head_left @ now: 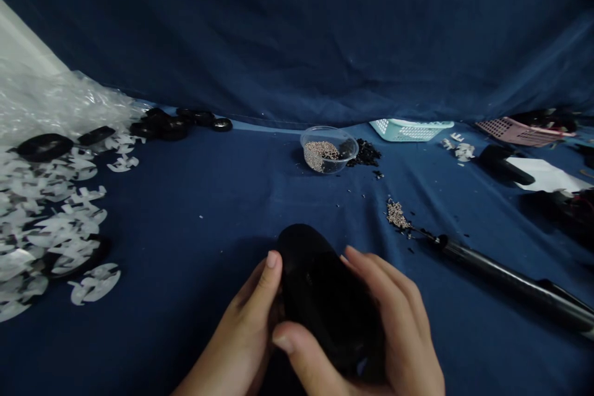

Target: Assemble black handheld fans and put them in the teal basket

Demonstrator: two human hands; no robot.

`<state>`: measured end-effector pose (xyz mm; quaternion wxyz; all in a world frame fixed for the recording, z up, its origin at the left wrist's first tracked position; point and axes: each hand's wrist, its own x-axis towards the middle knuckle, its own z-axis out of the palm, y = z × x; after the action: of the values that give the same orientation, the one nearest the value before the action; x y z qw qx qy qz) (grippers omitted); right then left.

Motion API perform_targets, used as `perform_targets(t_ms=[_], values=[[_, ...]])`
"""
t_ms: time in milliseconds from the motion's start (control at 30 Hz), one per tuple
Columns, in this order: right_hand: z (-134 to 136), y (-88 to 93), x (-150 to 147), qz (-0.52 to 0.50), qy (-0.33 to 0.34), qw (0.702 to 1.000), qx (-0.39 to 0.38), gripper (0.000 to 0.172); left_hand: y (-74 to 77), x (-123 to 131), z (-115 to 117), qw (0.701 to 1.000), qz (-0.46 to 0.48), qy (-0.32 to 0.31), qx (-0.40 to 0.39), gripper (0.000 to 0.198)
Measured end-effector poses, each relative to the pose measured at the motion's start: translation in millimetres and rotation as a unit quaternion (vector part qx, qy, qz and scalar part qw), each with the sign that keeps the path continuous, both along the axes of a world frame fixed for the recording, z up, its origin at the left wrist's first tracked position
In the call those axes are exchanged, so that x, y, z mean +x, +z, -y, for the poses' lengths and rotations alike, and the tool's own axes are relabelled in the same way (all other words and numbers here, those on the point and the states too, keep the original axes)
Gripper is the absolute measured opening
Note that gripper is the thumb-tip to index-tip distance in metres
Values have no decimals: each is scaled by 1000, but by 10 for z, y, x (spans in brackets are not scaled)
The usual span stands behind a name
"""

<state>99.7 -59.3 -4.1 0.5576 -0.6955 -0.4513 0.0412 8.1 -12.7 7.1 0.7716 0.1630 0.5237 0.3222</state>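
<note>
A black rounded casing (325, 291), shaped like a computer mouse, is held between both hands low in the middle of the view. My left hand (248, 322) grips its left side, thumb along the upper edge. The fingers of my right hand (401, 315) curl over the right side, while the right thumb lies across the near part. Its underside and the left fingers are mostly hidden. To the right lies a black electric screwdriver (505, 275), its bit reaching a small heap of screws (398, 215).
A clear plastic bowl (329, 164) holds small screws beside a pile of tiny black pieces (366, 153). White plastic parts (69, 223) and black oval pieces (45, 147) fill the left. A turquoise basket (413, 131) and a pink basket (515, 132) stand behind.
</note>
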Motion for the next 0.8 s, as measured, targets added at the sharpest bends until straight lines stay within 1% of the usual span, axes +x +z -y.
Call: perform_targets(t_ms=[67,133,200,267,333,400,467,533,600,667,733,800], values=[[-10,-10,73,30,26,999,-3,43,-8,-1,-29,999,-44,5,27,53],[-22,-18,179,32,49,998,-27,34,-19,-10,-71,991,-106,6,85,48],[-43,-20,309,-8,81,993,-89,36,-31,-27,-112,974,-160,-12,163,44],[-71,-19,439,-113,122,971,-170,46,-42,-54,-146,952,-198,-47,228,42],[-94,-23,541,-263,152,925,-228,56,-50,-93,-174,929,-244,-82,267,44],[-101,-37,598,-403,157,865,-257,61,-45,-146,-202,896,-311,-100,300,48],[-94,-55,615,-499,159,809,-267,63,-18,-209,-232,864,-358,-109,336,51],[-83,-65,614,-565,171,762,-265,62,26,-273,-265,834,-380,-143,373,50],[-85,-50,612,-609,185,726,-259,61,66,-326,-299,795,-410,-182,408,46],[-105,-6,614,-637,187,700,-263,59,75,-359,-326,742,-457,-197,449,46],[-137,58,616,-658,177,679,-273,56,49,-373,-335,689,-502,-197,484,53],[-163,121,612,-679,171,657,-280,55,9,-370,-318,638,-537,-214,509,58]])
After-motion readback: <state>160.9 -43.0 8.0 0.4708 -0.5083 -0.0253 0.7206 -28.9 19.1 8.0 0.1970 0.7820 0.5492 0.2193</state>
